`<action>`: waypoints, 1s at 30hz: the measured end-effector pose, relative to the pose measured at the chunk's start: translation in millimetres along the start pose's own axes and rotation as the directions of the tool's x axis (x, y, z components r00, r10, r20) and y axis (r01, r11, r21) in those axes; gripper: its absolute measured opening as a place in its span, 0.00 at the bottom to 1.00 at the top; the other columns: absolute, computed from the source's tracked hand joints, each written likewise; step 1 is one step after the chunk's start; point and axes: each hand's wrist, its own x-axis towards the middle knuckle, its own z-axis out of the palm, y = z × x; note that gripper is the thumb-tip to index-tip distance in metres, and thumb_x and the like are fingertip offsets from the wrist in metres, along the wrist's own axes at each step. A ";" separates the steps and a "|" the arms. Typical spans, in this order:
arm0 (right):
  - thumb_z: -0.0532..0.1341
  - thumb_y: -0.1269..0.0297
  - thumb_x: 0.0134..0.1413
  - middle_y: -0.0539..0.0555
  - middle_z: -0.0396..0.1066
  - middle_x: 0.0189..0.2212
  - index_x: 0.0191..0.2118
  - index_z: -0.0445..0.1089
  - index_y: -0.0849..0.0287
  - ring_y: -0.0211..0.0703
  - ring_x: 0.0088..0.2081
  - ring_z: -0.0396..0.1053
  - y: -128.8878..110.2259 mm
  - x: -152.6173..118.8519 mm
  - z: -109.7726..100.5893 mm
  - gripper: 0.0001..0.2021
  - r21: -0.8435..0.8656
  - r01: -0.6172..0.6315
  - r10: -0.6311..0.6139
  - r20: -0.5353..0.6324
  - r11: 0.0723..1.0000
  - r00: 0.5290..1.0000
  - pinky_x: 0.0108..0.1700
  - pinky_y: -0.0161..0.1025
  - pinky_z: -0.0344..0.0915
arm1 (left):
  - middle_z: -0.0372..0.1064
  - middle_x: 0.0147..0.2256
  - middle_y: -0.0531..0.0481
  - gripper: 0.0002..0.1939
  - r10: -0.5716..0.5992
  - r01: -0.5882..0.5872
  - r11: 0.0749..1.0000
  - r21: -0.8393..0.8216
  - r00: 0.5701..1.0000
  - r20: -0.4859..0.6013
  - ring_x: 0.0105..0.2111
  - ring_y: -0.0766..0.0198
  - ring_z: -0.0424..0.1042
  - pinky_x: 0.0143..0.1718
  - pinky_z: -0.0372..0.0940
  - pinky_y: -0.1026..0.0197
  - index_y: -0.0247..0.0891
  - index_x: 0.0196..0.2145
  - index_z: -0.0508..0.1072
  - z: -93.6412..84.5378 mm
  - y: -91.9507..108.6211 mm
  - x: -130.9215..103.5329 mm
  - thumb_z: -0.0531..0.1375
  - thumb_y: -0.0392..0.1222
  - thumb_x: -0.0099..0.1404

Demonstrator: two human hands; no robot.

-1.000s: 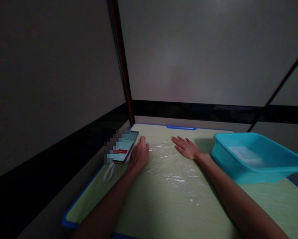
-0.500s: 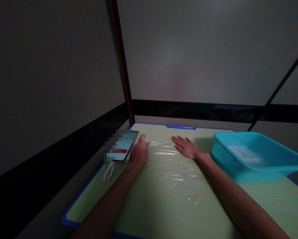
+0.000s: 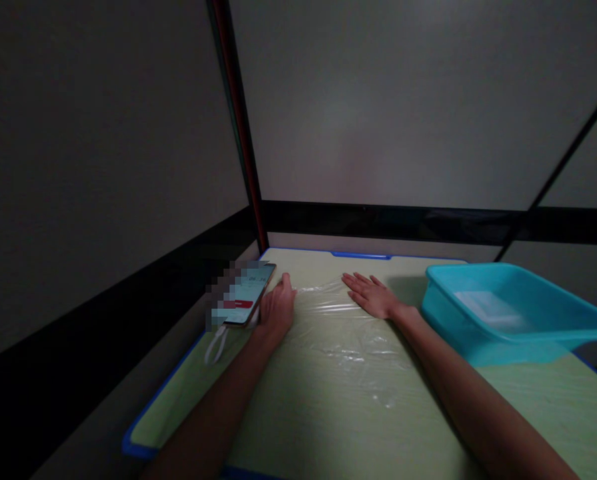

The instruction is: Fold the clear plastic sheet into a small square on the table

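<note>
A thin, clear plastic sheet or bag (image 3: 351, 357), wrinkled and shiny, lies on the pale green tabletop; which of the two it is I cannot tell. At its upper left edge, my left hand (image 3: 277, 307) is closed on the plastic, the thumb towards the right and part of the fingers hidden. My right hand (image 3: 371, 297) lies flat on the upper right of the plastic with its fingers stretched out. Taut creases run between the two hands. Just left of my left hand is a phone (image 3: 248, 300) with a lit screen, tilted up, its outer side blurred out.
A turquoise plastic basin (image 3: 458, 340) stands to the right of my right forearm, with a whitish flat item (image 3: 486, 307) inside. A white loop of strap (image 3: 216, 345) hangs below the phone. The table (image 3: 178, 410) has a blue rim; walls (image 3: 378, 120) rise behind and left.
Both hands stay almost in place on the plastic. The whole view has shifted very slightly.
</note>
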 end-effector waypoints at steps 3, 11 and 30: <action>0.34 0.52 0.56 0.46 0.38 0.59 0.59 0.38 0.53 0.42 0.59 0.35 0.0 -0.2 -0.1 0.26 -0.002 0.000 0.000 0.005 1.000 1.000 0.56 0.50 0.36 | 0.66 0.34 0.44 0.08 -0.002 0.002 1.000 0.024 1.000 -0.010 0.34 0.59 0.68 0.31 0.60 0.62 0.35 0.41 0.56 1.7 0.4 -1.5 0.44 0.36 0.64; 0.34 0.53 0.56 0.46 0.36 0.59 0.59 0.38 0.53 0.42 0.59 0.35 -1.3 -0.3 -1.0 0.25 -0.006 -0.006 0.006 0.009 1.000 1.000 0.56 0.50 0.36 | 0.59 0.41 0.38 0.14 0.040 -0.036 0.998 0.043 0.994 -0.102 0.40 0.56 0.63 0.37 0.60 0.57 0.31 0.43 0.58 -12.5 7.6 -7.5 0.41 0.27 0.61; 0.35 0.52 0.56 0.44 0.36 0.59 0.59 0.38 0.52 0.46 0.59 0.33 -0.2 2.4 0.3 0.26 -0.028 -0.035 0.036 0.024 0.999 0.999 0.56 0.52 0.37 | 0.48 0.56 0.45 0.23 0.383 -0.379 0.918 -0.119 0.924 0.011 0.56 0.61 0.46 0.54 0.43 0.56 0.31 0.54 0.54 28.3 53.3 -3.2 0.42 0.41 0.63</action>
